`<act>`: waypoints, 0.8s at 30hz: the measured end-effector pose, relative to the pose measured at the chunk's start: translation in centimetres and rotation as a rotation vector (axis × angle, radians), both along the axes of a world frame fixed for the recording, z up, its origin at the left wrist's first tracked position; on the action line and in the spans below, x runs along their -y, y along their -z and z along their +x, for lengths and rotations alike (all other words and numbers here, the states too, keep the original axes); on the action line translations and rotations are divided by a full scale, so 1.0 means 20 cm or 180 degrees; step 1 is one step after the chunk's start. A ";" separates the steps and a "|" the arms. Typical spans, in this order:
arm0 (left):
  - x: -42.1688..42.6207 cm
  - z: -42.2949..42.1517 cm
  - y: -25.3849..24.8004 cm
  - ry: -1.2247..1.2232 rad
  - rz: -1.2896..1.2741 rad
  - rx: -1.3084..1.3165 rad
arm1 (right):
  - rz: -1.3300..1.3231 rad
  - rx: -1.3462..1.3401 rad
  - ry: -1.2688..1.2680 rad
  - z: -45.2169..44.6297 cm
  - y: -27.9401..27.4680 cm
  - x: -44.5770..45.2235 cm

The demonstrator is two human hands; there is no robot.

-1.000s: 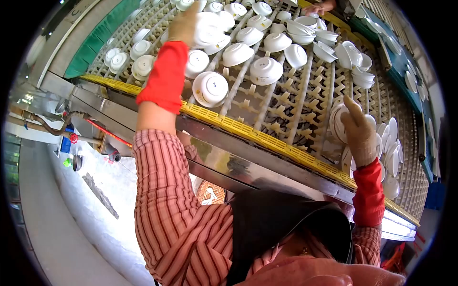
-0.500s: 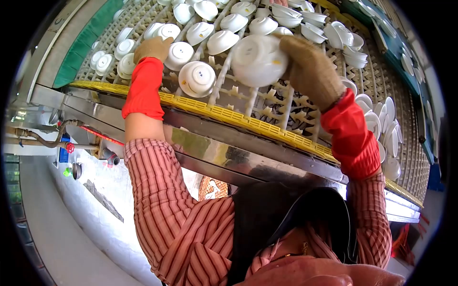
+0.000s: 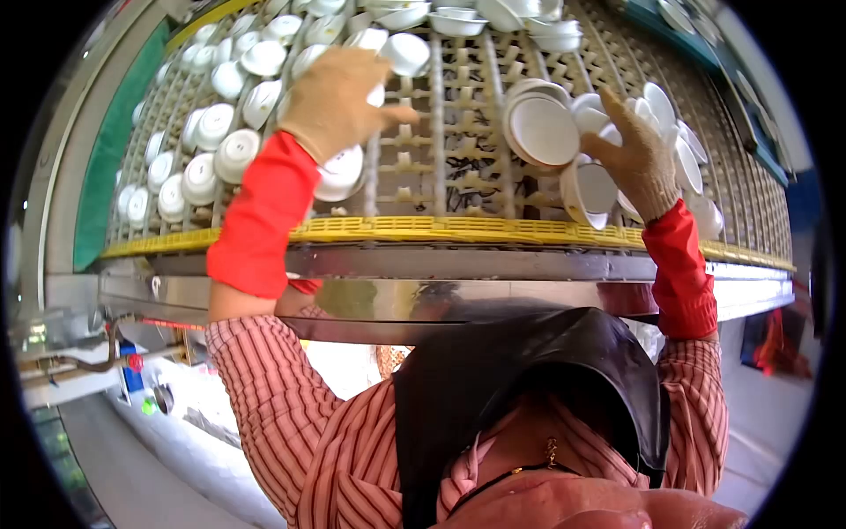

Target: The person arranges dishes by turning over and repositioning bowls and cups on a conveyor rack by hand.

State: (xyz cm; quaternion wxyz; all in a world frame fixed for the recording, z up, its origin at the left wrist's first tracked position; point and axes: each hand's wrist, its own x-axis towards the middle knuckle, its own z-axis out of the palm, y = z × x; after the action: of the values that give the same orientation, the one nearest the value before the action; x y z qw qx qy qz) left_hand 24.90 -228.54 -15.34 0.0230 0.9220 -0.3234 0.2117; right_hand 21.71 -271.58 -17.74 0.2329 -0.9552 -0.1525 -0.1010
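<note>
My left hand (image 3: 339, 101), in a tan glove and red sleeve cover, is over white bowls at left of centre. Its thumb stands apart from the fingers, and I see nothing held. One upturned white bowl (image 3: 341, 175) shows just below its wrist; another bowl (image 3: 406, 55) sits beyond its fingertips. At the right, my right hand (image 3: 636, 154) has thumb and fingers apart beside a cluster of white bowls (image 3: 592, 189). Whether it touches the bowls behind its fingers I cannot tell. Left of it, stacked bowls (image 3: 545, 130) lean with their openings toward me.
Rows of upturned bowls (image 3: 214, 126) cover the left of the pegged conveyor (image 3: 458, 132). More bowls (image 3: 555, 35) are piled at the far side. A yellow edge strip (image 3: 441, 229) and a metal rail (image 3: 493, 262) run along the near side. A green flap (image 3: 119, 194) hangs at the left.
My right hand has moved right and no longer holds the white bowl it carried. My left hand has moved right, across the upturned bowls. The camera view has turned.
</note>
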 end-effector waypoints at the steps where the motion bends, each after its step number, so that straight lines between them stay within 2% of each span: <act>1: 0.15 -0.02 0.00 0.0622 -0.0121 0.0227 | -0.0444 -0.0227 0.0190 -0.03 -0.03 0.03; 2: 0.31 -0.07 -0.02 0.0713 0.0051 -0.0065 | -0.0404 0.0398 -0.0275 -0.02 0.05 0.10; 3: 0.46 -0.11 -0.05 0.0788 0.0230 -0.0357 | -0.0457 0.0524 -0.0335 -0.02 0.05 0.11; 5: 0.67 -0.10 0.10 0.1143 0.0291 -0.0008 | -0.0545 0.0789 -0.0461 -0.02 0.05 0.11; 8: 0.85 -0.03 0.35 0.1172 0.0303 -0.0037 | -0.0204 0.0833 -0.0170 0.00 0.12 0.13; 9: 0.89 -0.03 0.34 0.1144 0.0270 -0.0028 | -0.0060 0.0848 -0.0073 0.02 0.14 0.14; 10: 0.91 -0.04 0.33 0.0770 0.0496 -0.0341 | -0.0136 0.1148 -0.0019 0.04 0.15 0.16; 13: 0.88 -0.07 0.23 0.0886 -0.0157 -0.0666 | -0.0155 0.0178 0.0460 -0.01 0.11 0.20; 14: 0.86 -0.07 0.17 0.0582 -0.0182 -0.1499 | -0.0078 0.0059 0.0440 -0.02 0.14 0.21; 17: 0.75 -0.03 0.29 0.0924 -0.0584 -0.0192 | 0.0275 -0.0204 0.0359 -0.02 0.17 0.24; 18: 0.72 -0.07 0.16 0.0641 -0.0376 -0.0475 | 0.0494 -0.0260 0.0325 -0.03 0.15 0.23; 19: 0.67 -0.02 0.15 0.0770 -0.0597 -0.0087 | 0.0717 -0.0324 0.0294 -0.03 0.15 0.23; 21: 0.57 -0.03 0.02 0.0110 -0.0618 -0.0646 | 0.0107 0.0795 -0.0572 0.06 0.26 0.36; 22: 0.50 0.01 0.00 -0.0247 -0.0649 -0.0482 | 0.0033 0.1046 -0.0809 0.08 0.25 0.37; 23: 0.38 0.07 0.03 -0.0643 -0.1208 -0.0776 | -0.0045 0.1304 -0.1040 0.09 0.25 0.37; 24: 0.26 0.13 0.07 -0.1024 -0.1826 -0.1005 | 0.0105 0.1267 -0.1082 0.09 0.13 0.34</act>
State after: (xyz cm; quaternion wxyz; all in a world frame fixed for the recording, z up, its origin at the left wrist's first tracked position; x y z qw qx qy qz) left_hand 27.47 -233.65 -16.67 0.2968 0.9384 -0.0942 0.1498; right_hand 23.43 -278.28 -20.36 0.2275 -0.8732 -0.3519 -0.2488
